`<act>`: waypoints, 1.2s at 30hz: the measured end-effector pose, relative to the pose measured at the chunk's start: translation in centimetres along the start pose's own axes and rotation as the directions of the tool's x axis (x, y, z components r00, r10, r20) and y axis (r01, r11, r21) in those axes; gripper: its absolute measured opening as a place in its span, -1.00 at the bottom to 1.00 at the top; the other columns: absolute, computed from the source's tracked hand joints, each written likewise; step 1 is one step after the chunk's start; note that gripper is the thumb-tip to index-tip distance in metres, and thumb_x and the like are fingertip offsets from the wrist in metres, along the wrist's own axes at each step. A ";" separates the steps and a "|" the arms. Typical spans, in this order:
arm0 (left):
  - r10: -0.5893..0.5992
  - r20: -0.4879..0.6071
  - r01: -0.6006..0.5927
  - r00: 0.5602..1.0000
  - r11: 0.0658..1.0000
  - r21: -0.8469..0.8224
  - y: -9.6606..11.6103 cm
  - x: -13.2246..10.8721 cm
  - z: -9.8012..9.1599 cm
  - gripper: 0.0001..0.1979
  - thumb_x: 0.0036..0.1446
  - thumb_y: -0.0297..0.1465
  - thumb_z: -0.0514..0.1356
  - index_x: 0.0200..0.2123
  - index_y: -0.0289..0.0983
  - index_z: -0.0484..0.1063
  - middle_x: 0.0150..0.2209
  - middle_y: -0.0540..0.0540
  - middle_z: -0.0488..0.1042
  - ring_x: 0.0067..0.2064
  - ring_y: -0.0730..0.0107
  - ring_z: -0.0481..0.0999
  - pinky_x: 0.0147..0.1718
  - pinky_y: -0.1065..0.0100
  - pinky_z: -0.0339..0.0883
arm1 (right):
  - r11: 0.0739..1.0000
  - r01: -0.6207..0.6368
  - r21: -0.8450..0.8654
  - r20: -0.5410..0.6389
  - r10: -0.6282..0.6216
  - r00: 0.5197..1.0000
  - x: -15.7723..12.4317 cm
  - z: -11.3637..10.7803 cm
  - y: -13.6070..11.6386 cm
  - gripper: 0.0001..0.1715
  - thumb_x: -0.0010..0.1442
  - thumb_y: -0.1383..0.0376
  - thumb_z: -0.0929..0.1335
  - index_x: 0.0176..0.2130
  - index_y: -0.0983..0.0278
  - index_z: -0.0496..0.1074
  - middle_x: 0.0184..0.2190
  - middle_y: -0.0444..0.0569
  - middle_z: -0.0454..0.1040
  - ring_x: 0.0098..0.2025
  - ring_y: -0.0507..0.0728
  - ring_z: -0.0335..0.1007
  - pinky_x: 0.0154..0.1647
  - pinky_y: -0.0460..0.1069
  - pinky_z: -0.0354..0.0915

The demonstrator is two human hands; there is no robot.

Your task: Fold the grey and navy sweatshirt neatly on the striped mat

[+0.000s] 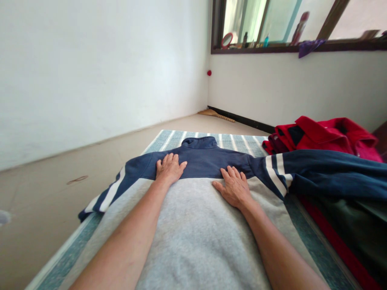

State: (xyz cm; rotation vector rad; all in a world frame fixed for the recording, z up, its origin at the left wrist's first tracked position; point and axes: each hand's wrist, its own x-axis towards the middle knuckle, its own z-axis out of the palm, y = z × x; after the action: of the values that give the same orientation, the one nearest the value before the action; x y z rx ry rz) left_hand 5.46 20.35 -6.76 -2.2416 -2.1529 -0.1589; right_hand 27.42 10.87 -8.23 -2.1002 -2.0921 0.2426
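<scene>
A grey and navy zip-neck sweatshirt [196, 209] lies flat and face up on a striped blue-green mat [75, 245], its navy collar [199, 143] pointing away from me. My left hand [170, 169] rests palm down on the navy yoke, fingers spread. My right hand [234, 187] presses flat where the navy meets the grey, just below the shoulder. Neither hand grips the cloth. The left sleeve [109, 193] angles down toward the mat's edge, while the right sleeve [332, 173] stretches off to the right.
A heap of red clothing [320, 135] sits right of the mat, and dark green cloth [341, 229] lies under the right sleeve. A straw broom [216, 115] lies on the tiled floor by the far wall. Bottles and a mirror stand on the window ledge [302, 47].
</scene>
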 end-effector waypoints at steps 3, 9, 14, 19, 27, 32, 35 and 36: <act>0.000 -0.001 0.000 1.000 1.000 -0.001 0.0 0.0 0.0 -0.45 0.25 -0.12 -0.15 0.18 -0.31 0.17 0.29 -0.27 0.09 0.30 0.11 0.01 0.16 0.02 -0.06 | 1.000 0.000 0.002 -0.006 0.000 1.000 0.0 0.1 0.0 -0.21 0.24 -0.11 0.11 0.27 0.27 0.07 0.31 0.13 -0.04 0.34 0.28 -0.25 0.26 0.22 -0.26; 0.001 0.006 -0.001 1.000 1.000 -0.003 0.1 -0.1 -0.2 -0.45 0.25 -0.12 -0.15 0.17 -0.32 0.17 0.29 -0.26 0.08 0.30 0.11 0.00 0.16 0.03 -0.06 | 1.000 -0.004 0.007 -0.011 0.004 1.000 0.0 0.1 0.1 -0.21 0.24 -0.12 0.11 0.27 0.26 0.07 0.31 0.12 -0.04 0.34 0.28 -0.25 0.26 0.22 -0.26; 0.000 0.006 0.000 1.000 1.000 -0.006 0.1 -0.1 -0.2 -0.45 0.25 -0.12 -0.16 0.17 -0.31 0.17 0.29 -0.26 0.08 0.31 0.11 0.00 0.17 0.03 -0.07 | 1.000 0.005 0.004 -0.021 -0.005 1.000 0.0 0.1 0.1 -0.22 0.24 -0.11 0.11 0.27 0.27 0.08 0.31 0.12 -0.04 0.34 0.29 -0.24 0.26 0.22 -0.26; -0.005 0.006 0.005 1.000 1.000 -0.017 0.2 -0.2 -0.3 -0.45 0.25 -0.12 -0.15 0.18 -0.30 0.16 0.29 -0.26 0.08 0.31 0.12 0.00 0.17 0.03 -0.08 | 1.000 -0.002 0.002 -0.014 0.002 1.000 0.0 0.3 0.1 -0.21 0.24 -0.11 0.11 0.27 0.26 0.07 0.31 0.12 -0.04 0.34 0.29 -0.25 0.26 0.23 -0.27; 0.000 0.007 0.000 1.000 1.000 -0.012 0.1 -0.1 -0.3 -0.45 0.25 -0.12 -0.15 0.17 -0.31 0.18 0.29 -0.27 0.07 0.31 0.10 0.00 0.17 0.03 -0.06 | 1.000 -0.001 0.009 -0.009 0.001 1.000 0.0 0.1 0.1 -0.22 0.24 -0.11 0.11 0.27 0.26 0.07 0.31 0.12 -0.04 0.34 0.28 -0.25 0.26 0.22 -0.26; -0.006 0.016 0.006 1.000 1.000 -0.005 0.2 -0.2 -0.3 -0.43 0.25 -0.12 -0.15 0.19 -0.32 0.15 0.30 -0.26 0.07 0.31 0.11 0.00 0.17 0.03 -0.07 | 1.000 -0.007 0.006 -0.008 0.007 1.000 0.0 0.0 0.0 -0.22 0.24 -0.11 0.11 0.28 0.25 0.07 0.31 0.11 -0.04 0.34 0.28 -0.25 0.26 0.22 -0.26; -0.010 0.019 0.010 1.000 1.000 -0.008 0.2 -0.2 -0.3 -0.43 0.25 -0.11 -0.16 0.20 -0.33 0.14 0.30 -0.26 0.06 0.31 0.11 -0.01 0.18 0.04 -0.09 | 1.000 -0.010 0.003 -0.006 0.010 1.000 -0.1 0.0 0.0 -0.22 0.23 -0.11 0.11 0.27 0.25 0.07 0.31 0.10 -0.04 0.34 0.27 -0.25 0.26 0.22 -0.26; -0.010 0.019 0.010 1.000 1.000 -0.009 0.2 -0.2 -0.3 -0.42 0.25 -0.11 -0.16 0.20 -0.33 0.14 0.30 -0.26 0.06 0.31 0.12 -0.01 0.18 0.04 -0.09 | 1.000 -0.011 0.003 -0.005 0.011 1.000 -0.1 0.0 0.0 -0.22 0.23 -0.11 0.11 0.27 0.25 0.07 0.31 0.09 -0.04 0.34 0.27 -0.25 0.26 0.21 -0.26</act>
State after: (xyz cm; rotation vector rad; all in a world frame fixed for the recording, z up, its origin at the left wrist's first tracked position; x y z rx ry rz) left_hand 5.62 20.15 -6.47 -2.2462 -2.1775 -0.1490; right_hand 27.41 10.81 -8.23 -2.1083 -2.0765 0.2413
